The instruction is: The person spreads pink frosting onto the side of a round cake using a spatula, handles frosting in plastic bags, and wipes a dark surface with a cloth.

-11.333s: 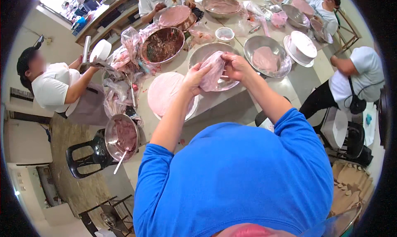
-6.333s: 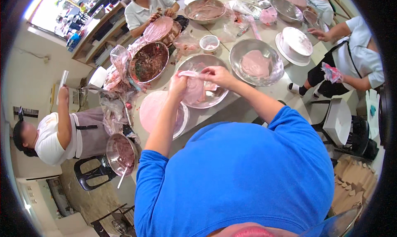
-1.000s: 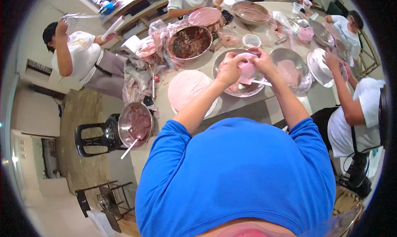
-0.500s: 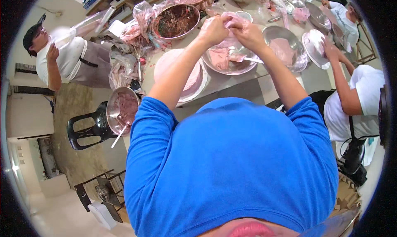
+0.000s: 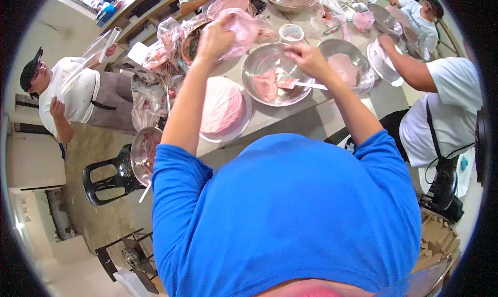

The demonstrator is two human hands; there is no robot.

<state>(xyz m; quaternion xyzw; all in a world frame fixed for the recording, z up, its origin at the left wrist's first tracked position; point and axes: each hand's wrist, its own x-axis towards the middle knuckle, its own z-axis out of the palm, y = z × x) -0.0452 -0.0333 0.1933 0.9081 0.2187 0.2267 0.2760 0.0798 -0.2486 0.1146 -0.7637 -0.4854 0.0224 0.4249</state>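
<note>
My left hand is raised above the table and grips a clear plastic bag with pink paste in it. My right hand holds a white flat spatula over a steel bowl that has pink paste on its bottom. A white plate with a round pink slab on it lies to the left of the bowl, under my left forearm.
More steel bowls of pink paste, a small white cup and crumpled plastic bags crowd the table. A person at left holds up a clear bag. Another person works at right. A black chair carries a steel bowl.
My hands have come apart: the left lifted the bag of pink paste up and to the left, the right stayed over the bowl with the spatula.
</note>
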